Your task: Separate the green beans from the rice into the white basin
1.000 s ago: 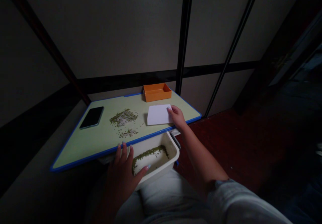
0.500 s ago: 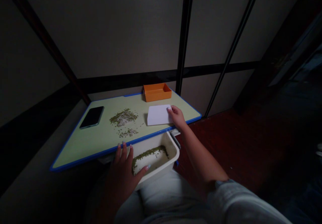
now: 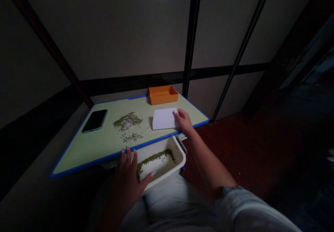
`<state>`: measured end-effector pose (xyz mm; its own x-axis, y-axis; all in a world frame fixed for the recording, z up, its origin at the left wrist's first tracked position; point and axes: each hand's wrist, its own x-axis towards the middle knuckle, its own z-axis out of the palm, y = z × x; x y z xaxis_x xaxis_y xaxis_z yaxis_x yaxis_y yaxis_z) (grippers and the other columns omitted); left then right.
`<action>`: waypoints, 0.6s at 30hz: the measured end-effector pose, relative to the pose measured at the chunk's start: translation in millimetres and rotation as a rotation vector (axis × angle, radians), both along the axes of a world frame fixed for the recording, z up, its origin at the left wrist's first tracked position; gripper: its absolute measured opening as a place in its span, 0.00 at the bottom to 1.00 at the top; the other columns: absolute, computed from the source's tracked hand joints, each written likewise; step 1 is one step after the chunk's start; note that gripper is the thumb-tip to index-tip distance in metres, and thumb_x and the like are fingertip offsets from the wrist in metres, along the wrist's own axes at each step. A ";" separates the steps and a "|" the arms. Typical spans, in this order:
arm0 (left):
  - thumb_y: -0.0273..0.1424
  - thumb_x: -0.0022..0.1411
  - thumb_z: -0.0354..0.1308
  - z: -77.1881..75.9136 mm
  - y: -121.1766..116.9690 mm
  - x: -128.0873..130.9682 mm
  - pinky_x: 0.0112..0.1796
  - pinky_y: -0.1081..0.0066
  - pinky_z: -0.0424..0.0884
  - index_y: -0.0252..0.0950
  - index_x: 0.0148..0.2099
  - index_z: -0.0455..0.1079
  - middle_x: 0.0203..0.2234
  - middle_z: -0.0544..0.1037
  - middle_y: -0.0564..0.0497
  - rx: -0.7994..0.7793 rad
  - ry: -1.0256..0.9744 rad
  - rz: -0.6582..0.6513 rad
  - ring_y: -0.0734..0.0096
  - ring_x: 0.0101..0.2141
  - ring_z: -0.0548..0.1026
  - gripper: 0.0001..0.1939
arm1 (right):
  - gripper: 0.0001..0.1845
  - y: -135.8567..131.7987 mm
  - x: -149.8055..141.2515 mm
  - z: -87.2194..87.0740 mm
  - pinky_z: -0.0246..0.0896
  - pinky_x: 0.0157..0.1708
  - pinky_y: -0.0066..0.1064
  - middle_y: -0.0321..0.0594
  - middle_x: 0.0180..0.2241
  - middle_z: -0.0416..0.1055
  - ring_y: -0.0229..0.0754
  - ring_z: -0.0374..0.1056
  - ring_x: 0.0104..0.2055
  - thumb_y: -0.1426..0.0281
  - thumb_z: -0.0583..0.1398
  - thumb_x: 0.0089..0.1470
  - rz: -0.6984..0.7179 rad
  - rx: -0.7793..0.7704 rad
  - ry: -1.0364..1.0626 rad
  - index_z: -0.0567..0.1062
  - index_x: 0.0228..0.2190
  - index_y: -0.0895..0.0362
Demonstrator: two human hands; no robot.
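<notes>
My right hand (image 3: 184, 120) pinches the right edge of a white card (image 3: 165, 119), thumb on top. The card is tilted over the pale green tabletop (image 3: 104, 148), its lower edge near the table's front. My left hand (image 3: 132, 173) lies across the left end of a white plastic tub (image 3: 181, 159), fingers spread, fingertips by the far rim and thumb over the near side. Inside the tub, small green grains (image 3: 156, 156) lie in a band along the far wall. More small grains, green and pale mixed, form a pile (image 3: 128, 121) left of the card, with a looser scatter (image 3: 132, 137) in front.
A dark-screened phone (image 3: 94, 120) lies at the table's left. An orange open box (image 3: 163, 95) stands at the back, by the panelled wall (image 3: 130, 30). Blue edging (image 3: 99, 159) runs round the tabletop. The tub is just below the front edge, above my lap.
</notes>
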<state>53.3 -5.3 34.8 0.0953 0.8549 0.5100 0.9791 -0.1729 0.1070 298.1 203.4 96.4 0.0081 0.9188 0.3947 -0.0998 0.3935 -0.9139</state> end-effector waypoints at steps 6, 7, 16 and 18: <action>0.50 0.55 0.58 -3.0 -0.7 3.8 0.58 0.40 0.62 0.27 0.69 0.46 0.68 0.50 0.25 0.011 -0.004 0.000 0.38 0.68 0.45 0.49 | 0.20 -0.5 -0.1 0.3 0.52 0.28 0.29 0.32 0.24 0.63 0.38 0.57 0.27 0.49 0.62 0.44 0.009 -0.003 -0.001 0.69 0.25 0.54; 0.50 0.55 0.58 -2.5 -1.1 4.4 0.58 0.41 0.63 0.27 0.69 0.46 0.68 0.50 0.25 0.013 -0.002 0.003 0.38 0.68 0.45 0.49 | 0.21 -0.3 -0.2 0.3 0.52 0.28 0.29 0.32 0.24 0.63 0.38 0.57 0.27 0.49 0.62 0.44 0.008 -0.003 -0.001 0.69 0.26 0.54; 0.53 0.57 0.55 5.7 -6.7 11.6 0.57 0.40 0.64 0.26 0.69 0.45 0.67 0.50 0.21 0.015 0.016 -0.001 0.35 0.68 0.45 0.49 | 0.22 -1.5 0.8 -0.4 0.52 0.28 0.30 0.32 0.24 0.65 0.38 0.57 0.27 0.47 0.63 0.43 -0.009 -0.003 -0.010 0.68 0.24 0.54; 0.55 0.57 0.55 7.3 -7.5 13.6 0.57 0.39 0.63 0.27 0.69 0.44 0.67 0.49 0.21 0.004 0.012 0.014 0.34 0.68 0.45 0.51 | 0.22 -1.5 2.1 -1.6 0.53 0.29 0.30 0.33 0.24 0.65 0.38 0.58 0.28 0.48 0.63 0.43 -0.018 -0.006 -0.018 0.69 0.25 0.54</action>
